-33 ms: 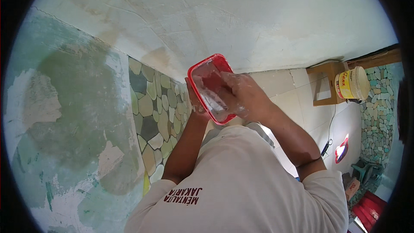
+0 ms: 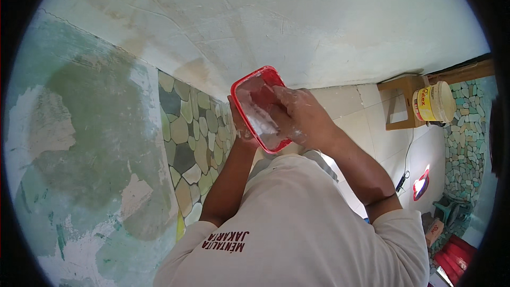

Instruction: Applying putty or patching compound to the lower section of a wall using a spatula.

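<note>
A red plastic tub (image 2: 274, 76) with rounded corners is held up in front of my chest, tilted so its inside shows. Wet whitish-grey paste (image 2: 257, 112) coats its inner wall and bottom. My left hand (image 2: 240, 122) grips the tub from its left side and underneath, with most of its fingers hidden behind it. Over the right rim reaches my right hand (image 2: 307, 118), smeared with the same paste. Its fingers curl down into the tub, and whatever they hold, if anything, is hidden.
A pale, stained wall (image 2: 329, 26) rises just beyond the tub. At left is a patchy green wall (image 2: 101, 143) beside pebble-patterned stone (image 2: 186, 138). To the right, a yellow-labelled bucket (image 2: 434, 102) sits by a wooden stool (image 2: 406, 98) on the tiled floor (image 2: 348, 109), near a cable.
</note>
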{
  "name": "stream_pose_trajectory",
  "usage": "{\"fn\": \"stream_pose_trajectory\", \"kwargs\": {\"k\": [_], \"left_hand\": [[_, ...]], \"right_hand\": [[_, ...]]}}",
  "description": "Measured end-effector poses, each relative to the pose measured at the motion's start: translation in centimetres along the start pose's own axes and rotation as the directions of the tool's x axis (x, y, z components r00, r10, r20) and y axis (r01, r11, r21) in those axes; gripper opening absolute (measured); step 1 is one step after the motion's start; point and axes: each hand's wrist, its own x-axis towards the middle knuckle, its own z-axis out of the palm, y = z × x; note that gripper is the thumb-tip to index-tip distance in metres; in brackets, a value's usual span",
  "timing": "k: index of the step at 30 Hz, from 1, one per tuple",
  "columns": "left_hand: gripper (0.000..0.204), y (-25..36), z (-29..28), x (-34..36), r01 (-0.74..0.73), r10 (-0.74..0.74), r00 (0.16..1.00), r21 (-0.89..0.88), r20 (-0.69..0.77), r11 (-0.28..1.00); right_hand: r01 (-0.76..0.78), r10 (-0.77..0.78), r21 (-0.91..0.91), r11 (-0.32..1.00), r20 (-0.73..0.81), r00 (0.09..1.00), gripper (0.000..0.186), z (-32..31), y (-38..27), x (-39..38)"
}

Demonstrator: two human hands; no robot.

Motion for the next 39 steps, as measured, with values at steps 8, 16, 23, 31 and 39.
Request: {"fn": "stream_pose_trajectory", "kwargs": {"k": [8,16,23,31,39], "left_hand": [[0.077,0.0,4.9,0.7,0.014,-0.012,0.875,0.001,-0.484,1.000],[0.072,-0.6,3.4,0.4,-0.027,0.044,0.991,0.133,-0.130,0.991],[0.072,-0.9,2.6,0.4,0.020,-0.003,0.981,0.085,-0.196,0.996],[0.072,-1.1,2.3,0.6,0.023,-0.009,0.991,0.103,-0.134,0.994],[0.070,-0.9,1.6,1.1,0.042,-0.017,0.977,0.117,-0.212,0.992]], "right_hand": [[0.044,-0.044,-0.003,0.999,-0.055,0.998,0.018,1.0,1.3,-0.7],[0.005,-0.004,0.007,1.000,-0.032,0.999,0.017,1.0,0.8,-1.0],[-0.003,0.026,0.184,0.983,-0.123,0.992,0.018,0.8,1.4,-1.4],[-0.066,0.102,0.265,0.962,-0.121,0.987,0.019,1.4,1.6,-2.0],[-0.102,0.418,0.845,0.524,-0.152,0.896,0.015,0.3,3.5,-3.8]]}}
